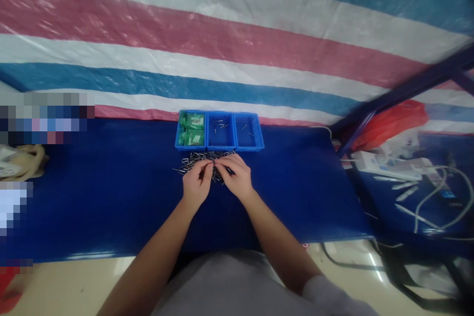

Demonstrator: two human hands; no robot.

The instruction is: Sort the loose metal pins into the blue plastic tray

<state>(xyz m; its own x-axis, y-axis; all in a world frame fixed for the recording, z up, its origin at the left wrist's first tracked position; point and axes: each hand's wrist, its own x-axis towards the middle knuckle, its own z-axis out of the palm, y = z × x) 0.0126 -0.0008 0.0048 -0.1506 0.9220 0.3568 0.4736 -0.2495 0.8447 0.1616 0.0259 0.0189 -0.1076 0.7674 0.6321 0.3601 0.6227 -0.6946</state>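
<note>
- Holds left hand [195, 182] and right hand [239, 177] close together at the near side of a heap of thin metal pieces [188, 163], over part of it.
- Curls the fingers of each, with thumbs and fingertips drawn in to almost one spot; cannot tell whether either grips a piece, too small there to make out.
- Has the heap loose and tangled on the dark blue bench [111, 187], just in front of three blue bins set side by side.
- In the left bin [190, 148], green packets [194, 128] with pale patches.
- In the middle bin [222, 138], a few thin pieces, scattered and well apart from the packets.
- In the right bin [250, 140], a couple more thin pieces.
- Behind the bins, a striped sheet [222, 34] in red, white and blue.
- Off to the right, beyond a dark metal frame [403, 84], a red bag [392, 123], a white power strip [385, 165] and a looped pale cable [464, 177] on another blue surface.
- Below the bench's near edge, pale, shiny floor [74, 286].
</note>
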